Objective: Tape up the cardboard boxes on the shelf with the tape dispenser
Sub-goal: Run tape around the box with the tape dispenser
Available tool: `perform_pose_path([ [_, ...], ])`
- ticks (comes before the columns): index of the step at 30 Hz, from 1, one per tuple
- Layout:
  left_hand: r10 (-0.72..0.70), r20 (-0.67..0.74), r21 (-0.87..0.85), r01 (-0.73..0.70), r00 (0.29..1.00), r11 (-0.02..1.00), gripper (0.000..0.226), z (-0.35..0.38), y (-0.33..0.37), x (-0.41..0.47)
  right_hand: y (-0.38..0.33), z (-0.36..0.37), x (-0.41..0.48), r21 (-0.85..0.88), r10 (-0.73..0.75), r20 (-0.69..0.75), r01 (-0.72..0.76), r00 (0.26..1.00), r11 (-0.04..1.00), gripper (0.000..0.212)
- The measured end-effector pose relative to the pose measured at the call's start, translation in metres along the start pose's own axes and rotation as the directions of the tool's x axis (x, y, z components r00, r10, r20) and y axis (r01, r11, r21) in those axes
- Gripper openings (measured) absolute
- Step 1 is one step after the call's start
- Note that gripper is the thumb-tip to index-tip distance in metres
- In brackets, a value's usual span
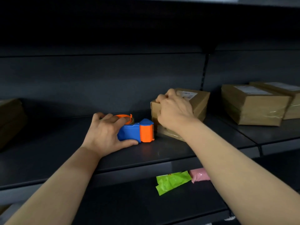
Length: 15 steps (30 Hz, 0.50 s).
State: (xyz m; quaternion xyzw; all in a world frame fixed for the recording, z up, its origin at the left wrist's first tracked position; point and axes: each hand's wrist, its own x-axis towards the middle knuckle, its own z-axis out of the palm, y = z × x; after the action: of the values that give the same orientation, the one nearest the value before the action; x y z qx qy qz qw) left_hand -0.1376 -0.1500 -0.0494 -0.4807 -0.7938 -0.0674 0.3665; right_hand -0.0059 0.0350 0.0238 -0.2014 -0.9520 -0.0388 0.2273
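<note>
Head view: the tape dispenser has a bright blue plastic body and an orange cutter head. An orange-rimmed hub with a tape roll sits at its far side, mostly hidden under fingers. It lies on the dark shelf, a little toward 7 o'clock from the middle of the view. Its long axis runs from 9 o'clock to 3 o'clock, and the orange head points to 3 o'clock, just beside the lower corner of a cardboard box. Whether they touch cannot be told.

The left hand holds the dispenser. Its grip is closed around it, fingers curled over the hub and thumb laid along the near side of the blue body. The right hand rests on the box at 3 o'clock of the dispenser. Its grip is narrow, with the fingers bent over the box's top edge at 9 o'clock. That box is brown, with a white label on top and clear tape shining along its lower edge.

There is one dispenser and four boxes. Besides the held one, a second box and a third box stand touching at 3 o'clock, both labelled. A fourth box sits in shadow at 9 o'clock. On the lower shelf at 5 o'clock lie two packets, a green packet and a pink packet.
</note>
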Motion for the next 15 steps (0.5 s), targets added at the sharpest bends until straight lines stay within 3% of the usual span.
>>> perform_pose_path([
  [3,-0.006,0.017,-0.004,0.006,1.0,1.0,0.081,-0.001,0.0,0.0,0.002,0.014,-0.005,-0.096,-0.076,-0.176,0.06,0.981,0.994,0.031],
  [6,-0.005,0.013,0.002,0.005,1.0,1.0,0.079,-0.001,0.0,0.001,0.015,0.015,-0.01,-0.104,-0.141,-0.257,0.117,0.956,0.988,0.022],
  [15,-0.062,0.05,0.08,0.058,0.997,0.995,0.079,-0.001,-0.011,-0.002,0.046,0.005,-0.015,0.034,-0.092,-0.181,0.1,0.979,0.994,0.021],
])
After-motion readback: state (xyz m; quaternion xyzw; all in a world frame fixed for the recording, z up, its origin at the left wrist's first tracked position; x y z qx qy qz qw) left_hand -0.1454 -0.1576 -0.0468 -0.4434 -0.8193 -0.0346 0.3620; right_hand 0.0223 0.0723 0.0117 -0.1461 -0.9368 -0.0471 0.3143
